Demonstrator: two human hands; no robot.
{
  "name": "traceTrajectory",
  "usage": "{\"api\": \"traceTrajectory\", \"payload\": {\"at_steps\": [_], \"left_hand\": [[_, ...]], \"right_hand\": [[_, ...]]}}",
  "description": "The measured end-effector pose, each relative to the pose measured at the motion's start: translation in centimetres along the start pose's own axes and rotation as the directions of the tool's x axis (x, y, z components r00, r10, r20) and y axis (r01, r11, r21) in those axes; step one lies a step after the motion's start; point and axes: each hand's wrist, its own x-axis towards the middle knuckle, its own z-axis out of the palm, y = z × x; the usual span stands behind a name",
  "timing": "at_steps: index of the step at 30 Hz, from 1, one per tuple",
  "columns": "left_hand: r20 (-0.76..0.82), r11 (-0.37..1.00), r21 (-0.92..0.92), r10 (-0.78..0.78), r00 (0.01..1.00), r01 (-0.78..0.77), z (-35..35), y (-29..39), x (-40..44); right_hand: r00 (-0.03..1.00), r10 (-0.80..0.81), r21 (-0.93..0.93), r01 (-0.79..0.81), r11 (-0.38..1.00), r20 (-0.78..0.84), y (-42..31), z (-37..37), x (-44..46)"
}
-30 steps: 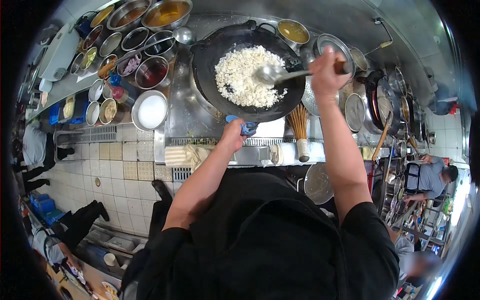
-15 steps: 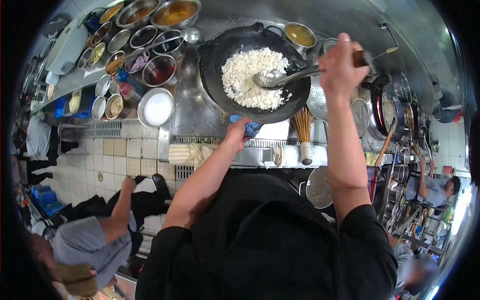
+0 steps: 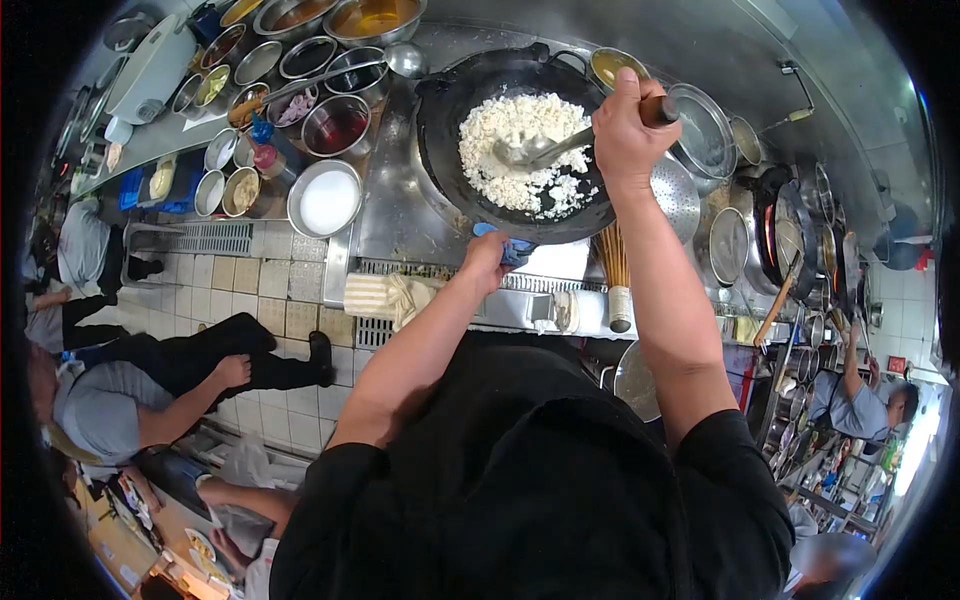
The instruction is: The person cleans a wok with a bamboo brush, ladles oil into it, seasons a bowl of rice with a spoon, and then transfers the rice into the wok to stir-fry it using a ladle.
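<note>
A black wok (image 3: 440, 150) holds a broad heap of loose white rice (image 3: 535, 110), with some clumps spread toward its near right side. My right hand (image 3: 632, 135) is closed round the wooden-ended handle of a metal ladle (image 3: 548, 150). The ladle's bowl rests in the middle of the rice. At the wok's near rim, my left hand (image 3: 486, 260) grips a folded blue cloth (image 3: 515, 250) against the edge; the fingers beneath are partly hidden. Just right of that hand, a bamboo wok brush (image 3: 615, 265) stands by the counter's front edge.
Bowls of sauces and ingredients crowd the left, with another ladle (image 3: 405, 60) lying across them. A bowl of white granules (image 3: 330, 200) is nearer. Right of the wok are a perforated skimmer (image 3: 676, 200) and a strainer (image 3: 728, 245). Co-workers (image 3: 110, 400) are behind on the left.
My right hand and the ladle have moved left relative to the wok, and the rice has shifted, leaving a dark patch near the front. The view has moved slightly. A co-worker at left has changed posture.
</note>
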Motion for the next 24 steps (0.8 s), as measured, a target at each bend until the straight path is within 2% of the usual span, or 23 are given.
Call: {"api": "traceTrajectory", "payload": {"at_steps": [1, 3, 4, 5, 7, 8, 9, 11, 13, 15, 16, 17, 19, 21, 24], "left_hand": [[0.014, 1.0, -0.003, 0.0, 1.0, 0.0, 0.0, -0.1, 0.2], [0.026, 1.0, -0.007, 0.012, 1.0, -0.012, -0.2, -0.2, 0.4], [0.008, 1.0, -0.012, 0.005, 1.0, -0.004, 0.1, -0.1, 0.2], [-0.008, 1.0, -0.019, -0.002, 1.0, 0.001, 0.4, 0.3, 0.1], [-0.025, 0.999, -0.037, 0.013, 1.0, -0.014, 0.4, 0.0, 0.6], [-0.017, 0.999, -0.052, 0.004, 1.0, -0.005, 0.3, -0.1, 0.8], [-0.009, 0.998, -0.062, -0.006, 1.0, 0.006, 0.1, -0.3, 0.8], [0.011, 1.0, -0.015, 0.002, 1.0, -0.002, -0.5, -0.9, 1.8], [0.043, 0.999, 0.026, 0.027, 0.999, -0.028, -0.1, -0.3, 2.3], [0.031, 0.997, 0.06, 0.037, 0.999, -0.038, -0.3, -0.5, 1.6], [0.034, 0.997, 0.052, 0.052, 0.998, -0.054, 0.0, 0.2, 1.5], [0.025, 0.997, 0.065, 0.048, 0.999, -0.049, 0.1, 0.3, 1.1], [-0.001, 0.997, 0.074, 0.028, 1.0, -0.027, -0.2, -0.3, 0.8], [-0.005, 0.997, 0.075, 0.026, 1.0, -0.025, -0.4, -0.4, 1.4], [-0.031, 0.995, 0.091, 0.032, 0.999, -0.029, -0.2, -0.1, 0.9]], "right_hand": [[1.0, -0.007, 0.008, 0.007, 1.0, 0.004, -0.6, 0.4, 0.5], [0.996, 0.023, -0.234, -0.003, 0.972, 0.082, -2.1, 1.3, 1.8], [0.995, 0.036, -0.155, -0.021, 0.988, 0.095, -3.3, 1.3, 2.3], [0.998, 0.017, -0.16, -0.007, 0.987, 0.063, -3.4, 1.2, 3.1], [0.985, 0.17, 0.225, -0.168, 0.96, 0.013, -4.7, 1.4, 4.0], [0.986, 0.167, 0.313, -0.161, 0.936, 0.006, -4.4, 1.6, 4.6], [0.984, 0.176, 0.315, -0.17, 0.934, 0.01, -2.4, 1.6, 5.2], [1.0, -0.018, -0.103, 0.016, 0.995, -0.018, 2.2, 1.6, 6.4], [0.999, -0.036, -0.153, 0.04, 0.987, 0.03, 1.7, 2.4, 7.6], [0.996, 0.083, -0.131, -0.077, 0.988, 0.043, 0.1, 2.9, 7.5], [0.999, 0.012, -0.118, -0.008, 0.993, 0.035, -0.3, 2.9, 7.8], [0.995, 0.098, 0.074, -0.1, 0.992, 0.03, -0.6, 2.9, 7.9], [0.978, 0.208, 0.32, -0.2, 0.926, 0.009, -0.8, 3.5, 7.8], [0.999, 0.036, 0.154, -0.034, 0.987, -0.011, 4.2, 3.9, 8.5], [0.994, 0.011, -0.011, -0.01, 1.0, 0.105, 3.3, 4.7, 9.5]]}}
